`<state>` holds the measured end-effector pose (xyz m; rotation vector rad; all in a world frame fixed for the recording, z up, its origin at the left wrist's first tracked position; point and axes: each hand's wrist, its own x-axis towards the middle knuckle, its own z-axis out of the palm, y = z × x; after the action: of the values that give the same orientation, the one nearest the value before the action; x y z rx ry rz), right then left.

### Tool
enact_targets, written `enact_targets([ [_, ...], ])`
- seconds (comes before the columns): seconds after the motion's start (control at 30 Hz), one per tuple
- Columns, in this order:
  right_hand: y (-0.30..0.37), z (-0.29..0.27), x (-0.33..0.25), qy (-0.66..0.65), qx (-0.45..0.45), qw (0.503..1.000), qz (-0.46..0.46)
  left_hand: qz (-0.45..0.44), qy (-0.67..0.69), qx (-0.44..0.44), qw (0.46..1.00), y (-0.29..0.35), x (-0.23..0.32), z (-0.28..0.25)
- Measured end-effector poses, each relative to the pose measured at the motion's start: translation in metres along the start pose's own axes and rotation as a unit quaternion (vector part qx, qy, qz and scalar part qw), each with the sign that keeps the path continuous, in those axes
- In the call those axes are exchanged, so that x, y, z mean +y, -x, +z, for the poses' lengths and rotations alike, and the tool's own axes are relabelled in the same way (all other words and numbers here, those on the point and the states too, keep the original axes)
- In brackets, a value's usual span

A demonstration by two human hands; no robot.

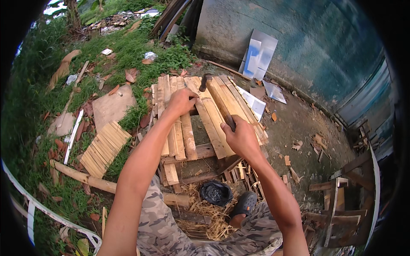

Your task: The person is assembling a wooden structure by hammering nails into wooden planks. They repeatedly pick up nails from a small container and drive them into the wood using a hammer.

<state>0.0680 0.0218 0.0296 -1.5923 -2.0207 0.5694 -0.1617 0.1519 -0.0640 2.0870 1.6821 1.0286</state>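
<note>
My right hand [242, 135] grips the wooden handle of a hammer [205, 82]. Its dark head is over the far end of the wooden slats [212, 123]. My left hand [181, 102] is closed in a pinch at the far part of the slats, just left of the hammer head. Whatever is between those fingertips is too small to make out. The slats lie side by side on a low wooden frame [200, 152], with a gap between the left and right groups. Below the frame, a black plastic-lined container [216, 193] holds small bits, perhaps nails.
Wood shavings [213, 228] cover the ground around my shoe [245, 203]. A joined slat panel [104, 148] and a flat board [113, 106] lie on the left. Metal sheets [258, 53] lean against the blue wall [299, 47]. A wooden stand [335, 209] is at right.
</note>
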Motion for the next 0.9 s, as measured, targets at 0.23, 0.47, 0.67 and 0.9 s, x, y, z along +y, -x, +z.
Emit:
enact_targets([
  [0.23,-0.001,0.0021,-0.0026,0.043,-0.012,0.999,0.0,-0.003,-0.025,-0.011,1.0,-0.0014,-0.0024,0.0011],
  [0.47,-0.0011,-0.0001,-0.0002,-0.003,0.016,1.0,0.013,-0.024,-0.027,-0.015,0.999,-0.0023,-0.0034,0.0025],
  [0.67,-0.0028,0.0024,0.0014,-0.004,0.031,0.999,0.013,-0.02,-0.02,-0.019,0.999,-0.0029,-0.0033,0.001],
  [0.9,-0.0044,0.0071,0.0048,-0.01,0.038,0.999,0.007,-0.003,-0.015,-0.012,1.0,-0.0045,-0.0069,0.0024],
])
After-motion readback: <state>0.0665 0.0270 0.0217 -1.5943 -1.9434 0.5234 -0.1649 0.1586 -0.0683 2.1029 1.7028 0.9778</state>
